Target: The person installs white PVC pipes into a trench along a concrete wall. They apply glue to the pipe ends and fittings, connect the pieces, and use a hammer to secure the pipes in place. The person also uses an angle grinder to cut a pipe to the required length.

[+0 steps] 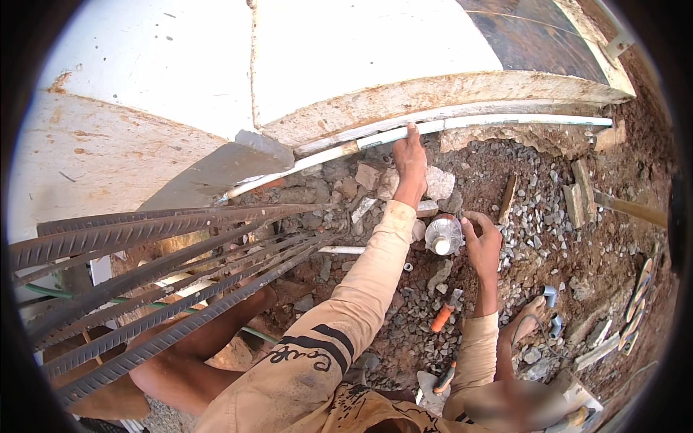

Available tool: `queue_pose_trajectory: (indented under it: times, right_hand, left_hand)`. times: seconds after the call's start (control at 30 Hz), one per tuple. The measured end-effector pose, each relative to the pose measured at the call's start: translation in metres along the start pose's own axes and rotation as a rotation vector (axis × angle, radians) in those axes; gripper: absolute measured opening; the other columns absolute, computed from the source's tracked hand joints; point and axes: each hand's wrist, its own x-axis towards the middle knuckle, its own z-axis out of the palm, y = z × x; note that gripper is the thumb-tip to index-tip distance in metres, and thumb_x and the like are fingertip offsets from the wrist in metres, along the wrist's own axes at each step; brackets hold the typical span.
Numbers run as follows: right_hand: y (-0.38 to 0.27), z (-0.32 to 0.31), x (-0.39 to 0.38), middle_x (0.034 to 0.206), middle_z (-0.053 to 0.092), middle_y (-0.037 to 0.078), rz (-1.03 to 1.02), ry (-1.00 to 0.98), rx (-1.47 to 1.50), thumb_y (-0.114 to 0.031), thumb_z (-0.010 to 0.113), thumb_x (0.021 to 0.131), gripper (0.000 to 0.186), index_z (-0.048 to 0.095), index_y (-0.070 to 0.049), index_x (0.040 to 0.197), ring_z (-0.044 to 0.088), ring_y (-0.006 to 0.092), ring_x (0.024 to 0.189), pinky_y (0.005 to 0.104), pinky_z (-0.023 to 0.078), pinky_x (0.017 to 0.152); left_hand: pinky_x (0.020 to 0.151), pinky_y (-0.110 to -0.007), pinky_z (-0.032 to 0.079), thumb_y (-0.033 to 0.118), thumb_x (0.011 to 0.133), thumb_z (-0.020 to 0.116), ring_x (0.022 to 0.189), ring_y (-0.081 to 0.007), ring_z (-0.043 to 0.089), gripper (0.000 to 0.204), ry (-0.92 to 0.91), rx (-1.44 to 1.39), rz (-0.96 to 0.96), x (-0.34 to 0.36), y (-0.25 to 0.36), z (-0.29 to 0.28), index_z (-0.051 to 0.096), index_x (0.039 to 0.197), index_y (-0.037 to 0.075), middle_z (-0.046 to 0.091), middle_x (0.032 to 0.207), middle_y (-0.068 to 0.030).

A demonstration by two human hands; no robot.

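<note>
A long white plastic pipe (491, 121) runs along the foot of the pale wall. My left hand (410, 162) is at the pipe, one finger stretched over its face and the others curled close to it. A clear plastic bottle (443, 235) with a pale cap stands on the rubble, seen from above. Just right of it is my right hand (482, 249), thumb and forefinger curved and apart, close to the bottle's side. I cannot make out whether they touch it. An orange-handled tool (442, 317) lies on the stones below the bottle.
Thick ribbed steel bars (180, 289) slant across the left side. Broken stones (438, 182) and gravel (534, 216) cover the ground. Grey pipe elbows (550, 296) lie near my foot at right. A wooden handle (628, 209) and a pair of sandals (638, 303) are farther right.
</note>
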Motion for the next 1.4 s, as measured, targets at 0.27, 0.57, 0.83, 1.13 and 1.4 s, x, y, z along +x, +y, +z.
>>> queue_pose_trajectory:
  times: [0.27,0.57,0.83,1.13,1.4]
  right_hand:
    - [0.002,0.008,0.005,0.107,0.076,0.020,-0.072,0.033,-0.058,-0.023,0.073,0.096,0.027,0.076,-0.001,0.112,0.074,0.0368,0.098,0.0434,0.056,0.089]
    - [-0.026,0.061,0.086,0.094,0.079,0.018,-0.054,0.233,0.126,-0.027,0.076,0.095,0.028,0.080,-0.002,0.108,0.076,0.0292,0.082,0.0399,0.059,0.080]
    - [-0.069,0.101,0.132,0.082,0.073,0.025,0.019,0.399,0.117,-0.031,0.072,0.096,0.030,0.079,-0.001,0.094,0.071,0.0437,0.077,0.0483,0.054,0.073]
    - [-0.059,0.066,0.135,0.088,0.073,0.022,-0.284,0.325,-0.138,-0.025,0.069,0.096,0.025,0.075,-0.001,0.091,0.071,0.0432,0.085,0.0495,0.055,0.077]
    - [-0.082,0.052,0.143,0.083,0.073,0.026,-0.255,0.249,-0.252,-0.026,0.064,0.093,0.030,0.072,0.000,0.081,0.070,0.0473,0.079,0.0546,0.056,0.075]
  left_hand:
    - [0.093,-0.040,0.054,0.052,0.112,0.049,0.120,-0.0248,0.069,0.065,0.024,0.052,0.011,-0.009,0.015,0.005,0.062,0.131,-0.009,0.071,0.131,-0.0198]
    - [0.098,-0.040,0.052,0.051,0.117,0.033,0.126,-0.0245,0.067,0.062,-0.206,0.110,-0.044,-0.014,0.028,-0.001,0.055,0.138,-0.003,0.074,0.132,-0.0161]
    - [0.100,-0.042,0.052,0.039,0.116,0.047,0.129,-0.0270,0.063,0.052,-0.288,0.025,-0.087,-0.024,0.038,-0.003,0.049,0.145,-0.004,0.066,0.143,-0.0183]
    - [0.102,-0.040,0.051,0.037,0.115,0.051,0.126,-0.0256,0.068,0.047,-0.234,-0.058,-0.050,-0.011,0.022,0.000,0.064,0.132,-0.005,0.072,0.134,-0.0176]
    - [0.090,-0.034,0.053,0.034,0.112,0.058,0.110,-0.0191,0.072,0.041,-0.231,-0.107,-0.010,-0.014,0.022,-0.002,0.070,0.124,-0.005,0.076,0.123,-0.0126]
